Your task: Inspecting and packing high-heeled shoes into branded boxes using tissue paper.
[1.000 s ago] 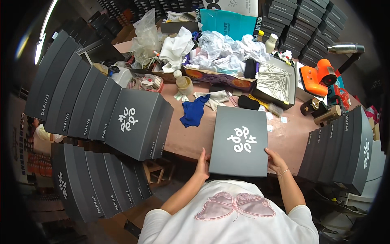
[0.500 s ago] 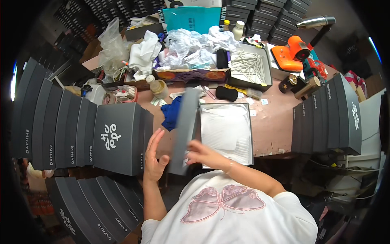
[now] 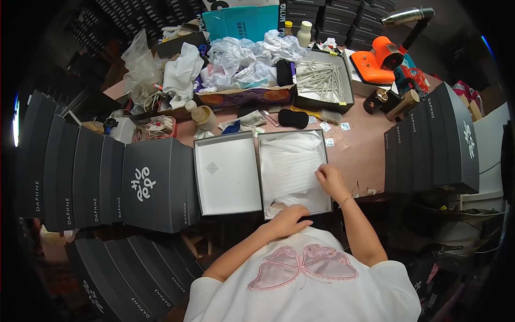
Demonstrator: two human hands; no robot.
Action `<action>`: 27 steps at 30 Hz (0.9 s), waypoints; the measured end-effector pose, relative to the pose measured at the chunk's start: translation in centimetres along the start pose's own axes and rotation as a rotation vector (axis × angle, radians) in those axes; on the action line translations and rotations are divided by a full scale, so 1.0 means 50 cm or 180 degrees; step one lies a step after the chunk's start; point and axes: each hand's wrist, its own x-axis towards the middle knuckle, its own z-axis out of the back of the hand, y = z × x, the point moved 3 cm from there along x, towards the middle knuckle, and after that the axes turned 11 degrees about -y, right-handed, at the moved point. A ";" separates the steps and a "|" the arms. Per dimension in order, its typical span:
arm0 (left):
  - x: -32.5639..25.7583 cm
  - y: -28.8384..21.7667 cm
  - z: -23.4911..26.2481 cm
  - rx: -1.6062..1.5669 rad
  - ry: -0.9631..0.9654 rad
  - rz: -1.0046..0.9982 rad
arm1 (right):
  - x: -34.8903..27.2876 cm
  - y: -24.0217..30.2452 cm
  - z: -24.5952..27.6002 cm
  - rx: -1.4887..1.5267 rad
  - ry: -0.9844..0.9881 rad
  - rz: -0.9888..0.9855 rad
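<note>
A shallow grey shoe box (image 3: 330, 201) lies in front of me with white ribbed packing sheets (image 3: 292, 166) inside. My right hand (image 3: 332, 182) is over its right side, its fingers closed together at the edge of the sheets. At the near edge is my left hand (image 3: 289, 220), fingers bent and thumb apart, with nothing visible between them. Something pale shows partly under the sheets at the near left corner. Left of the box, the lid (image 3: 228, 174) rests with its white inside facing up. A bit of blue cloth (image 3: 232, 127) shows beyond the lid.
Dark grey boxes (image 3: 155, 185) stand in rows at left and right (image 3: 450, 139). Beyond the open box are a black oval pad (image 3: 293, 118), a yellow-handled brush (image 3: 324, 116), a pump bottle (image 3: 201, 115), a tray of white sticks (image 3: 324, 80) and an orange device (image 3: 378, 59).
The lid, upright and blurred between my hands before, now lies flat, inside up, over most of the blue cloth. Both hands have let go of it and moved right to the box.
</note>
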 end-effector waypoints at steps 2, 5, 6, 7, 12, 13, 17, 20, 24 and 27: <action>0.052 0.047 -0.039 0.0307 -0.0582 -0.0329 | -0.003 0.030 -0.009 0.1504 0.0351 -0.0225; 0.129 0.113 -0.026 0.1845 -0.1164 -0.0049 | -0.009 0.127 -0.004 0.3444 0.1251 0.0120; 0.143 0.122 0.016 0.2166 -0.1755 -0.0074 | -0.019 0.176 0.024 0.3878 0.1287 0.0098; 0.142 0.127 0.063 0.2491 -0.2338 -0.0118 | -0.022 0.179 0.050 0.3929 0.1228 -0.0053; 0.107 0.114 0.105 0.1948 -0.1240 0.0398 | -0.013 0.041 0.046 0.1526 0.0414 0.0057; 0.101 0.117 0.081 0.1948 -0.0855 0.0244 | -0.021 0.034 0.036 0.0455 0.0270 0.0276; 0.093 0.204 0.098 0.0011 -0.2512 0.0661 | -0.078 0.063 -0.017 0.0887 0.2200 -0.0146; -0.002 0.187 0.152 -0.2134 -0.3892 0.0944 | -0.077 0.081 -0.036 0.1354 0.1461 -0.0477; -0.167 0.194 0.098 -0.2541 -0.3259 0.1696 | -0.005 0.200 -0.114 0.0822 -0.0389 0.1294; -0.116 0.016 0.139 -0.0588 -0.1749 0.0380 | 0.002 0.274 -0.225 -0.0004 0.0569 0.2276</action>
